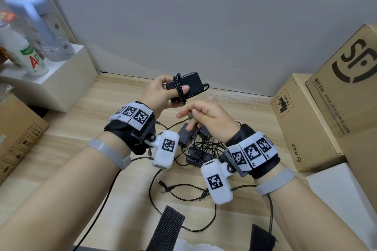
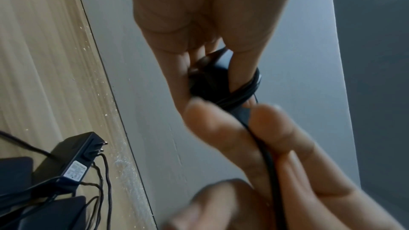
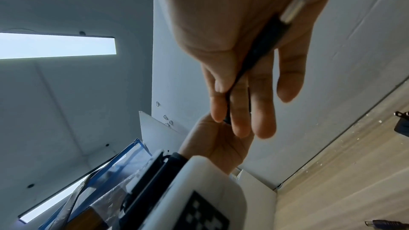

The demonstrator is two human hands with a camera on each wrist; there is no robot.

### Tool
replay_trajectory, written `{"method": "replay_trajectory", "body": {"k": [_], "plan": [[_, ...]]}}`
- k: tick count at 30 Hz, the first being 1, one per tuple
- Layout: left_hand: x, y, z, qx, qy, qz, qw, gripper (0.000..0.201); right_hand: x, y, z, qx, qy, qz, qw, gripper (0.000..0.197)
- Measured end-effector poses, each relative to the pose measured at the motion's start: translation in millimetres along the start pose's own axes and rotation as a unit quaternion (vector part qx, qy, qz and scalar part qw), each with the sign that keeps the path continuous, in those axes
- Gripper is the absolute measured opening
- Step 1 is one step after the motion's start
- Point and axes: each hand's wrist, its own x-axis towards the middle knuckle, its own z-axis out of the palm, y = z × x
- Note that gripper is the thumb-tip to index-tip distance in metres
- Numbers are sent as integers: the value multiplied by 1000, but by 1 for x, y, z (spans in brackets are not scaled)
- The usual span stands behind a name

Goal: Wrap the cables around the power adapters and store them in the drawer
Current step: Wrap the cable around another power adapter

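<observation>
My left hand [image 1: 161, 91] holds a black power adapter [image 1: 190, 82] up above the wooden table, thumb pressed on its top. Its black cable [image 1: 179, 89] is looped a few times around the adapter's middle. My right hand [image 1: 195, 114], just below and to the right, pinches the loose end of that cable [image 2: 270, 163]. The cable's metal barrel plug [image 3: 296, 4] lies across the right palm. Several more black adapters [image 1: 195, 144] lie in a tangle of cables on the table beneath the hands; one with bare prongs [image 2: 73, 160] shows in the left wrist view. No drawer is in view.
Cardboard boxes [image 1: 306, 124] stand stacked along the right side. A white block [image 1: 61, 83] at the left carries bottles [image 1: 30, 55], with another cardboard box [image 1: 18, 134] in front of it. Loose cables with barrel plugs [image 1: 173, 187] trail toward the table's near edge. A grey wall closes the back.
</observation>
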Motion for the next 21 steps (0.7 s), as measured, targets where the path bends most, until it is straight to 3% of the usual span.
{"method": "replay_trajectory", "body": {"k": [3, 6, 11, 15, 21], "plan": [[-1, 0, 0, -1, -3, 4, 1000, 31, -1, -5, -2, 27, -25, 7, 999, 38], [-4, 0, 0, 11, -25, 12, 1000, 40, 0, -7, -1, 55, -3, -15, 998, 38], [-8, -2, 3, 7, -68, -3, 998, 50, 6, -5, -3, 40, 98, -55, 993, 19], [-8, -3, 5, 6, -81, -8, 997, 50, 8, -8, -7, -7, 164, -95, 982, 16], [-9, -4, 7, -8, -103, -30, 994, 57, 11, -8, -11, 84, 213, -34, 973, 26]]}}
